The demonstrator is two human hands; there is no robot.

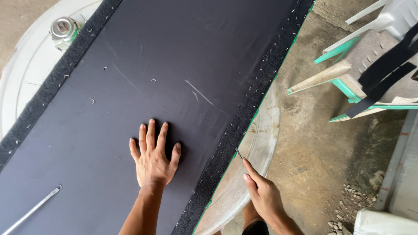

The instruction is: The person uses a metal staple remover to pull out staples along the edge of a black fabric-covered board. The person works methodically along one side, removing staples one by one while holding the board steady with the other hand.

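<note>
My left hand point(153, 157) lies flat with fingers spread on a long dark fabric-covered panel point(174, 78). A band of rough black felt point(257, 93) studded with staples runs along the panel's right edge. My right hand point(263, 193) pinches a thin metal blade point(239, 153), its tip touching the felt edge where a green rim shows. Loose staples point(153, 80) lie scattered on the dark surface.
The panel rests on a round white plastic table point(261, 143). A metal can point(63, 30) stands at the far left. A long metal tool point(32, 210) lies at the lower left. Stacked plastic chairs with black straps point(379, 74) stand on the right over a dirt floor.
</note>
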